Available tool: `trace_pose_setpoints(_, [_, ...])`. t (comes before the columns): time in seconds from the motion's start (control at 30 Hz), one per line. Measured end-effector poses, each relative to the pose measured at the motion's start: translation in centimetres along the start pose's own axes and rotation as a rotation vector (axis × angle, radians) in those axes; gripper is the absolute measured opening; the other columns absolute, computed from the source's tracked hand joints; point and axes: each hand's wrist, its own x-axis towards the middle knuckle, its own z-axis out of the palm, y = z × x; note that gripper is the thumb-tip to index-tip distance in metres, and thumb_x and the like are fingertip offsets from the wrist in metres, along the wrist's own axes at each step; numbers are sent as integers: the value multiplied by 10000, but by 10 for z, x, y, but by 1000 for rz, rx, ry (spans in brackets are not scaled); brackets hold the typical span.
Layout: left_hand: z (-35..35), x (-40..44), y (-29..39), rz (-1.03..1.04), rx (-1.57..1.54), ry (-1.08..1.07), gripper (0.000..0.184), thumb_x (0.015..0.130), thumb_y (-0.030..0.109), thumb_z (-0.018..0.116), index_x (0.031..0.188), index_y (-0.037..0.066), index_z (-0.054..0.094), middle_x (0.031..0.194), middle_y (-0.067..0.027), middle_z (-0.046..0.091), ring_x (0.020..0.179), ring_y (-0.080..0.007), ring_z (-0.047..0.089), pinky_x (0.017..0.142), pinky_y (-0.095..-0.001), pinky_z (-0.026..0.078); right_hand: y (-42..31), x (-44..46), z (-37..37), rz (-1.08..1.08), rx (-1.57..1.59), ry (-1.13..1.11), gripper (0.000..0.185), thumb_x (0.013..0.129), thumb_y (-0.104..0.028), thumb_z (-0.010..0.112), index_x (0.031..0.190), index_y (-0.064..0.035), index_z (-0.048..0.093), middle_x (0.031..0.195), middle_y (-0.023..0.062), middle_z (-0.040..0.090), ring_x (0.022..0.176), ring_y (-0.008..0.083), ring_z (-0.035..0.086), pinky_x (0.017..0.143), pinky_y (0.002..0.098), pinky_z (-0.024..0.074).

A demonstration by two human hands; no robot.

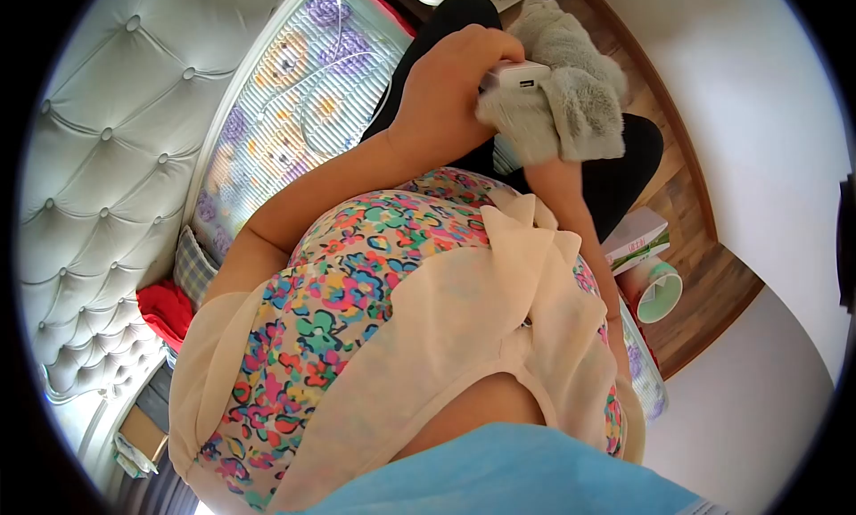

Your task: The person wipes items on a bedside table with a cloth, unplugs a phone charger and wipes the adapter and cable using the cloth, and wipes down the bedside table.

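Observation:
My left hand (450,87) is closed around a white power bank (526,74) with a USB port on the end facing me. The power bank lies against a light grey plush item (584,91), which has folds and a long fluffy part stretching away from me. My right forearm (557,187) runs up to the near edge of this plush. The right hand itself is hidden by the plush, so its fingers do not show. Both hands are above my crossed legs in black trousers (631,163).
I sit on a bed with a flowered, ribbed mat (267,123); a thin white cable (305,114) lies on it. The tufted headboard (107,185) is on the left. On the right are a box (637,238), a paper-lined bin (660,290) and wooden flooring (704,296).

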Motion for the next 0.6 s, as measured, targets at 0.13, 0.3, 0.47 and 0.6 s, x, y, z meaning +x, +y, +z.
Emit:
trace_pose_setpoints(0.13, [6,-4,-9,114,122,-23,348,667,111,739,983,73,600,867,-71,618,771,-260,596,674,-308,477,2,1,15,208,404,50,366,847,-56,608,1208,-49,545,1167,122,563,1085,280,526,944,385,405])
trace_pose_setpoints(0.3, [11,-14,-3,181,159,10,360,636,112,757,968,55,631,868,-89,638,769,-278,598,684,-346,487,3,4,10,135,-16,107,496,778,34,582,1262,-49,511,1187,177,554,1117,357,509,953,412,399])
trace_pose_setpoints(0.47, [8,-15,1,140,-22,-6,348,682,90,754,1004,39,632,895,-84,649,806,-251,614,716,-317,490,11,12,-3,408,-42,-104,569,788,-109,657,1312,-28,450,1221,196,534,1122,351,525,935,392,431])
trace_pose_setpoints(0.6, [6,-13,-5,135,-123,30,318,740,63,733,1037,33,622,932,-64,644,855,-192,623,748,-273,486,24,9,3,442,623,202,472,823,-54,565,1279,-13,454,1189,211,556,1122,343,542,930,376,452])
